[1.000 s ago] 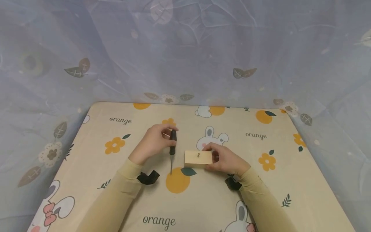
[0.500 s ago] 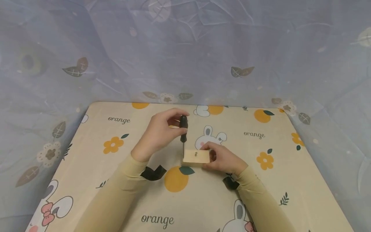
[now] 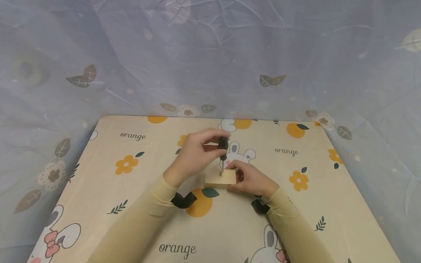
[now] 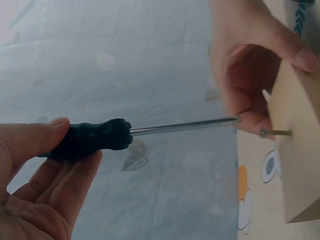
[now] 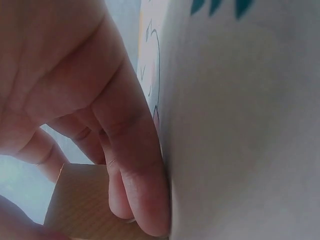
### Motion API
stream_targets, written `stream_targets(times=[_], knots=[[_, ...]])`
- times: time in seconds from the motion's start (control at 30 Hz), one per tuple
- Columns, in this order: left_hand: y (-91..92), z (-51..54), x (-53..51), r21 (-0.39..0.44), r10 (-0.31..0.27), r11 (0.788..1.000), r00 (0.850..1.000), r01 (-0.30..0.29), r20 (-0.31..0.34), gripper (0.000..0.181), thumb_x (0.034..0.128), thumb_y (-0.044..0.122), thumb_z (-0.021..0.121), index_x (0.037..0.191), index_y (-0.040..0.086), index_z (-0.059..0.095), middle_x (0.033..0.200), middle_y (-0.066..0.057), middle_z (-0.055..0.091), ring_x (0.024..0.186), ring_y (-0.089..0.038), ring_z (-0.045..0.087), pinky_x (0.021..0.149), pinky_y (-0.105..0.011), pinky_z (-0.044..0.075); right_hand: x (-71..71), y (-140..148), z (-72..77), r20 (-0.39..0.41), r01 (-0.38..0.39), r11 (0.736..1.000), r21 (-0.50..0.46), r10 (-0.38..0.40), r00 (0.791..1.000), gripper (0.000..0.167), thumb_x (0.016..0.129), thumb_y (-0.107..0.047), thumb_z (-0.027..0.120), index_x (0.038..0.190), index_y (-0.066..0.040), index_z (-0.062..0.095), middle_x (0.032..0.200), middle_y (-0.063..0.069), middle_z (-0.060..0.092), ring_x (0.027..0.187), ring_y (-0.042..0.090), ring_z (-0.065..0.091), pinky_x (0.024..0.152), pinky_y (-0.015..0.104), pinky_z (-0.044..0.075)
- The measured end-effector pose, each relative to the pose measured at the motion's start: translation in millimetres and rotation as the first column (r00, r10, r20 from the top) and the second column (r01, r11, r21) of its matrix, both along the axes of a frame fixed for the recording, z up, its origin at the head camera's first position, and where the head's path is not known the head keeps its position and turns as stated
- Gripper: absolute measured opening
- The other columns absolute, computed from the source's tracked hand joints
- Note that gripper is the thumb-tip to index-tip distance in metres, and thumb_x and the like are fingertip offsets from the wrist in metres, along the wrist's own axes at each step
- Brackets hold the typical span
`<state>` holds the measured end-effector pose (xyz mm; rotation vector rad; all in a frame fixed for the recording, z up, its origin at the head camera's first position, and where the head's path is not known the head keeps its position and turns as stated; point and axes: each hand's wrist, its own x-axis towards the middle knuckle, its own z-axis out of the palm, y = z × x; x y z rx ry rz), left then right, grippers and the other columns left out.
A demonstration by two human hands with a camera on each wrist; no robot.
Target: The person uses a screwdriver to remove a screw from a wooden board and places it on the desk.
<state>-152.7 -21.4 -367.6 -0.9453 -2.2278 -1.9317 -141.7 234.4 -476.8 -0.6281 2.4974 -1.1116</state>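
Note:
My left hand (image 3: 197, 151) grips the black handle of a screwdriver (image 4: 100, 136), its metal shaft pointing down in the head view. A screw (image 4: 272, 132) stands up out of the top of a pale wooden block (image 3: 215, 179). In the left wrist view the screwdriver's tip is a short gap away from the screw's head. My right hand (image 3: 253, 179) holds the block by its right end, thumb on the near side and fingers on the far side. In the right wrist view, fingers lie along the block's end (image 5: 80, 200) and partly cover it.
The block rests on a table with a cream cloth (image 3: 131, 226) printed with oranges, flowers and rabbits. A pale grey-blue patterned curtain (image 3: 210, 54) hangs behind and at both sides. A black strap (image 3: 184, 200) shows by the left wrist, another (image 3: 261, 206) by the right.
My left hand has carried the screwdriver rightward, first rising, then lowering, from beside the block to above the screw. My right hand has kept its hold on the block.

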Motion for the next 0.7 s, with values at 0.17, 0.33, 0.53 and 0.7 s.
stream_targets(times=[0.17,0.33,0.53,0.7], knots=[[1.4,-4.9,0.6,-0.011,-0.005,1.0,1.0,0.005,-0.02,0.042,0.0904,-0.009,0.08,0.13,0.005,0.074,0.132,-0.012,0.075,0.112,-0.026,0.078,0.095,-0.026,0.065,-0.7,-0.3,0.3,0.002,-0.004,1.0,-0.004,0.004,1.0,0.052,0.081,-0.018,0.094,0.123,-0.026,0.066,0.099,-0.002,0.065,0.086,0.017,0.061,0.077,0.028,0.057],[1.2,-6.0,1.3,-0.031,-0.01,0.999,1.0,0.01,-0.021,0.042,0.0909,-0.009,0.08,0.13,0.006,0.075,0.131,-0.01,0.074,0.113,-0.026,0.077,0.095,-0.026,0.065,-1.6,0.6,-1.1,-0.005,-0.007,1.0,0.006,0.007,1.0,0.052,0.081,-0.019,0.094,0.123,-0.026,0.065,0.098,-0.002,0.065,0.086,0.017,0.061,0.077,0.027,0.057],[1.8,-8.9,1.0,-0.041,-0.027,0.999,1.0,0.027,-0.012,0.041,0.0909,-0.009,0.08,0.129,0.006,0.075,0.13,-0.015,0.074,0.113,-0.026,0.077,0.094,-0.025,0.065,-2.2,1.5,-2.5,-0.006,-0.011,1.0,0.012,0.011,1.0,0.052,0.082,-0.021,0.094,0.124,-0.027,0.065,0.098,-0.002,0.065,0.087,0.017,0.061,0.077,0.027,0.056],[1.9,-9.9,0.5,-0.039,-0.05,0.998,0.999,0.049,-0.008,0.039,0.0916,-0.008,0.08,0.129,0.005,0.075,0.128,-0.014,0.075,0.113,-0.026,0.076,0.095,-0.026,0.065,-1.5,2.1,-3.5,-0.006,-0.01,1.0,0.014,0.01,1.0,0.051,0.082,-0.021,0.095,0.124,-0.027,0.065,0.098,-0.003,0.064,0.088,0.017,0.061,0.077,0.028,0.056]])
